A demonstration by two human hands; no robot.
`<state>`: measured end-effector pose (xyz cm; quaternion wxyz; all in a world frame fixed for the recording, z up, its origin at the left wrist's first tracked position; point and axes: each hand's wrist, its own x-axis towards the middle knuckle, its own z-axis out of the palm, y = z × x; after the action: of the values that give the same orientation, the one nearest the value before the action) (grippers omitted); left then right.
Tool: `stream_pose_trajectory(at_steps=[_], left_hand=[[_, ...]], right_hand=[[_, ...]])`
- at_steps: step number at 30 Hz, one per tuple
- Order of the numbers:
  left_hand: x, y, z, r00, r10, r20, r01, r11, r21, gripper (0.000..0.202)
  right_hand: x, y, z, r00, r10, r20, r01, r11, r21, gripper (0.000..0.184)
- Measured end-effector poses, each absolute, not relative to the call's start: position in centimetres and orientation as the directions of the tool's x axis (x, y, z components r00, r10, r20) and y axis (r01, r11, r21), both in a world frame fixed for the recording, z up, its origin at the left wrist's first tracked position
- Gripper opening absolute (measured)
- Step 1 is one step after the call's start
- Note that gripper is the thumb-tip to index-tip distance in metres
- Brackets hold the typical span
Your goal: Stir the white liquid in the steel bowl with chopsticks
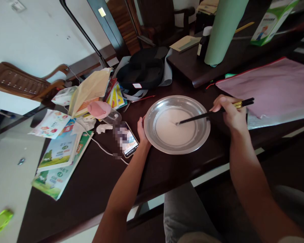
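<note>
White wall [53, 23] rises behind a dark, glossy desk [91, 182], which carries everything close by. On its right side lies a pink pouch [266, 84]; at its far side sits a black case [142, 72]. Between them and nearer the person stands the bowl [177, 150], round and silvery, shiny metal with a wide smooth rim and sloping walls that catch pale reflections. Inside, the mixture [171, 133] is off-white with a faint pinkish cast, opaque and mostly even, filling the lower part; a thin film of it coats the wall just above its edge. Left grip [143, 131] rests against the bowl's outer left side, but its fingers are partly hidden, so I cannot tell whether it is clamped on it. Right grip [229, 110] is closed around the chopsticks [199, 117], slim and black with gold near the upper ends. They slant down leftward over the rim, their tips meeting the mixture near its middle, where a small ripple shows.
</note>
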<state>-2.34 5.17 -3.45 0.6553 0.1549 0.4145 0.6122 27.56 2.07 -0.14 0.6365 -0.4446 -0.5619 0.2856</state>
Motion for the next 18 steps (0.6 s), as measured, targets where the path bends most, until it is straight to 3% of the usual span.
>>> stream_pose_trajectory(at_steps=[4,7,10,12,15,18], left_hand=[[-2.42,5.19,-3.5,-0.098,0.929,-0.358,-0.671,0.204,0.713,0.025],[-2.39,5.13,-3.42,-0.088,0.924,-0.371,-0.677,0.218,0.703,0.026],[-2.37,5.08,-3.38,-0.095,0.926,-0.366,-0.684,0.206,0.7,0.026],[-2.38,5.07,-3.42,-0.106,0.927,-0.359,-0.685,0.194,0.702,0.026],[-2.41,5.11,-3.53,-0.104,0.927,-0.36,-0.677,0.199,0.709,0.026],[-2.39,5.18,-3.63,-0.093,0.925,-0.369,-0.675,0.214,0.706,0.028]], right_hand=[[27.28,1.85,0.14,0.0,0.912,0.409,0.146,0.405,-0.903,0.032],[27.3,1.88,0.13,0.079,0.891,0.448,0.205,0.425,-0.882,0.031],[27.55,1.92,0.0,0.191,0.856,0.481,0.127,0.464,-0.877,0.039],[27.53,1.81,0.14,0.101,0.874,0.476,0.078,0.47,-0.879,0.038],[27.28,1.68,0.43,-0.07,0.892,0.446,0.149,0.452,-0.88,0.028],[27.28,1.85,0.23,0.076,0.872,0.484,0.21,0.461,-0.862,0.029]])
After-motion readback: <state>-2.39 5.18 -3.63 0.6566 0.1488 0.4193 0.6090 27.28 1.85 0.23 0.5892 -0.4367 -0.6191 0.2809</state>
